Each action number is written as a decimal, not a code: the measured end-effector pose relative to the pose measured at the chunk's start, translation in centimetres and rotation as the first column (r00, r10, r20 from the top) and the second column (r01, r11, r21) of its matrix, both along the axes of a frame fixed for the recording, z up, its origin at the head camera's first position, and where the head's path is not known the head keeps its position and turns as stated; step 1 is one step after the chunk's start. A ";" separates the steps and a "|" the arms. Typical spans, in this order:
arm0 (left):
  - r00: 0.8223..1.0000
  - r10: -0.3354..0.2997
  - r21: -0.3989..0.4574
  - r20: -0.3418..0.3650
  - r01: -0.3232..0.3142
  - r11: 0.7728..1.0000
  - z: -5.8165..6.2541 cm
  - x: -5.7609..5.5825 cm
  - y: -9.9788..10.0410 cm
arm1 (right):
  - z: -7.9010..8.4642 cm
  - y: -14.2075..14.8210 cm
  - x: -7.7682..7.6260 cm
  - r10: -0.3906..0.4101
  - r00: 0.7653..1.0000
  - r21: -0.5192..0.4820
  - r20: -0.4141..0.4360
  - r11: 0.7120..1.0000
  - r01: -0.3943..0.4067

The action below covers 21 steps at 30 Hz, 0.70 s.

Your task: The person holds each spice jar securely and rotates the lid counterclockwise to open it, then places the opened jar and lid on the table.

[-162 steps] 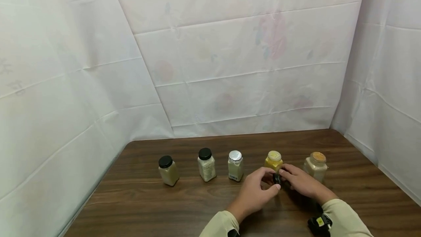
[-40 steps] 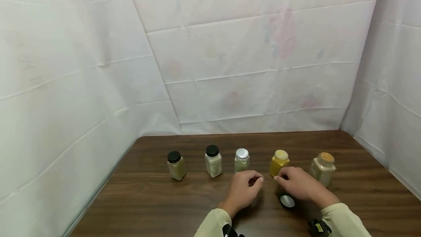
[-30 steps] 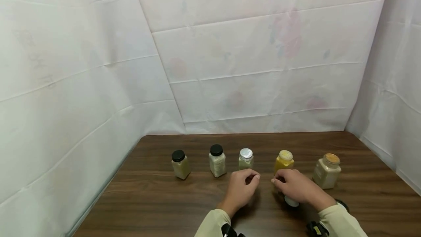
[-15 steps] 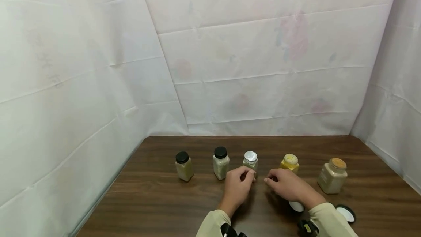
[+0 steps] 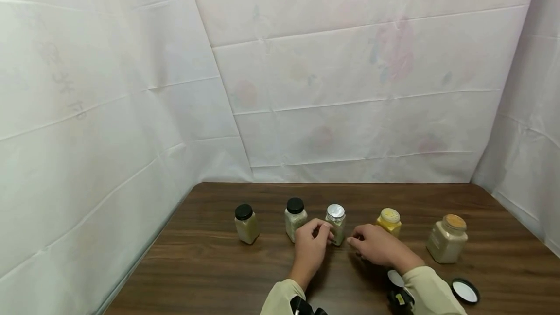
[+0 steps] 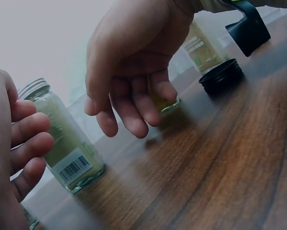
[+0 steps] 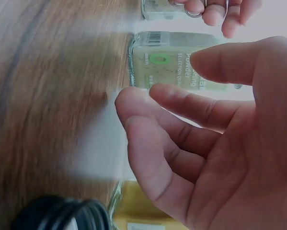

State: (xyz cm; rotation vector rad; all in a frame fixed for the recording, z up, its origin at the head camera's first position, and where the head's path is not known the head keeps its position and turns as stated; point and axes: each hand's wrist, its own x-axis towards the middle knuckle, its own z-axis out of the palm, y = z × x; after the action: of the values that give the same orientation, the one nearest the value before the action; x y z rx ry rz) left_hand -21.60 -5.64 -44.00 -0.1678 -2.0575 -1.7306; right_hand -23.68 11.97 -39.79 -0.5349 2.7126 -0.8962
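My left hand [image 5: 309,247], fingers loosely bent and holding nothing, is close to the left front of a silver-topped seasoning jar [image 5: 336,225]; contact cannot be told. My right hand [image 5: 378,247] is between that jar and a yellow seasoning jar [image 5: 390,222], its fingers relaxed around nothing. In the right wrist view, the label of the silver-topped jar [image 7: 167,62] faces the gap between thumb and fingers. The left wrist view shows a barcode on the same jar [image 6: 74,165]. A black lid [image 5: 395,278] lies inside-up near my right wrist, partly hidden.
Two black-capped jars [image 5: 247,225] [image 5: 295,220] stand to the left. A larger jar with an orange top [image 5: 447,239] is at the right, with another black lid [image 5: 465,291] in front of it. White cloth sheets [image 5: 350,86] enclose the wooden table [image 5: 197,266].
Earlier both hands held a black lid in front of the yellow jar; it now lies on the table. Since then both hands have moved left, to either side of the silver-topped jar.
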 end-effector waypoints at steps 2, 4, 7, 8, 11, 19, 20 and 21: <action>0.999 0.033 0.005 -0.016 -0.033 0.999 0.0 -0.1 0.0 | -0.1 -0.2 -0.2 -0.013 1.000 0.002 0.009 1.000 0.013; 0.998 0.053 0.010 -0.031 -0.053 0.999 -0.1 -0.3 -0.1 | -0.2 -0.4 -0.4 -0.024 1.000 0.010 0.010 1.000 0.024; 0.997 0.064 0.014 -0.049 -0.063 0.998 -0.2 -0.5 -0.2 | -0.3 -0.6 -0.6 -0.042 0.999 0.030 0.003 0.999 0.042; 0.996 0.067 0.013 -0.055 -0.066 0.998 -0.3 -0.5 -0.1 | -0.3 -0.6 -0.7 -0.046 0.999 0.034 0.000 0.998 0.046; 0.994 0.081 -0.002 -0.078 -0.081 0.997 -0.4 -0.7 -0.2 | -0.4 -0.7 -0.9 -0.053 0.999 0.037 0.003 0.998 0.052; 0.989 0.102 -0.095 -0.104 -0.112 0.989 -0.3 -0.7 -0.4 | -1.0 -0.8 -1.1 -0.093 0.994 -0.062 0.059 0.993 0.096; 0.989 0.106 -0.111 -0.100 -0.117 0.987 -0.2 -0.7 -0.3 | -1.1 -0.8 -1.0 -0.092 0.994 -0.073 0.062 0.993 0.096; 0.990 0.106 -0.126 -0.095 -0.118 0.985 -0.2 -0.7 -0.3 | -1.2 -0.8 -1.0 -0.090 0.994 -0.086 0.064 0.992 0.095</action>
State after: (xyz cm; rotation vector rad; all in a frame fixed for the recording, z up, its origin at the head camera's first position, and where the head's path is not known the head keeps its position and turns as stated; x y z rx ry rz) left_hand -22.34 -5.96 -44.18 -0.1622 -2.0753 -1.4961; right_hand -24.71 11.17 -40.98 -0.3955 2.6724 -1.0439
